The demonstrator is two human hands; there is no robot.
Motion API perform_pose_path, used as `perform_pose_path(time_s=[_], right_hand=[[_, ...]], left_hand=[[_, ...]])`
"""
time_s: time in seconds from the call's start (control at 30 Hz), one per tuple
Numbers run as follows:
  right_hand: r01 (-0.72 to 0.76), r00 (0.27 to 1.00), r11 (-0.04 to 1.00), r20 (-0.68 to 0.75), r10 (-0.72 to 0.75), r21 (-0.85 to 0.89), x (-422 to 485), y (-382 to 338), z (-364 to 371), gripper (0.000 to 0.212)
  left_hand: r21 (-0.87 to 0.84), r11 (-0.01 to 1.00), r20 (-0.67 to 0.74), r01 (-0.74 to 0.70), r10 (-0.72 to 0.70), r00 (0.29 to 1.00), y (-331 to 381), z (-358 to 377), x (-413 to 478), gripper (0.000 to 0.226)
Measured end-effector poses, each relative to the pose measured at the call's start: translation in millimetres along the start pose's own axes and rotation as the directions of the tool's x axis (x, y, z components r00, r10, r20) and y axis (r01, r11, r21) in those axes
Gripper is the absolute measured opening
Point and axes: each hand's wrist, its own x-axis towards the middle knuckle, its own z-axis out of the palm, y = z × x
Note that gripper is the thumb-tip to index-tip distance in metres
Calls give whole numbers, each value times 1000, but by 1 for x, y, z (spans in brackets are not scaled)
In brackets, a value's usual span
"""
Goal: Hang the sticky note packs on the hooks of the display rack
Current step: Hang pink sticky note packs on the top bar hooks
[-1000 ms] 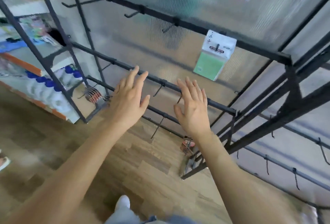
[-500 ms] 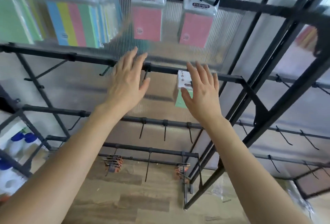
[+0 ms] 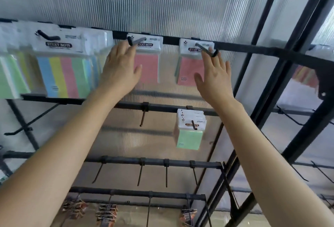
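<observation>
Your left hand [image 3: 119,71] and right hand [image 3: 215,78] are both spread and empty by the pink packs [image 3: 147,67] at 12 o'clock, so the top rail [image 3: 170,40] looks filled, one green pack [image 3: 189,139] hangs at 5 o'clock, and the bare hooks [image 3: 166,174] at 6 o'clock seem left to fill.

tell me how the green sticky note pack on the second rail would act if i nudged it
The green sticky note pack hangs from one hook through its header card, so a nudge would probably swing it. It is a thin paper pad, so likely light.
</observation>
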Motion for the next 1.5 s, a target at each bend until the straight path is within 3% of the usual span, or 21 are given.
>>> perform_pose_path(time_s=[0.2, 0.4, 0.63, 0.93, 1.23, 1.5], right_hand=[[45, 978, 998, -203, -53, -41, 32, 12, 5, 51], [90, 979, 992, -177, -104, -87, 50, 17, -1, 42], [142, 942, 987, -295, -159, -77, 58, 16, 1, 26], [145, 972, 979, -166, -168, -143, 69, 20, -17, 19], [199, 959, 976, -186, -212, -84, 54, 18, -28, 13], [218, 953, 974, -200, -227, -66, 26, 9, -57, 16]], left_hand=[[45, 999, -68, -9, 12, 998, -7, 11, 36, 49], [14, 999, -135, -33, 34, 990, -17, 19, 49, 42], [25, 993, -291, -114, 116, 950, -16, 13, 52, 22], [-16, 998, -185, -57, 53, 981, -9, 5, 73, 11], [-114, 992, -128, -60, 45, 991, -9, -14, 53, 9], [-52, 981, -109, -187, 180, 978, 3, -55, 26, 11]])
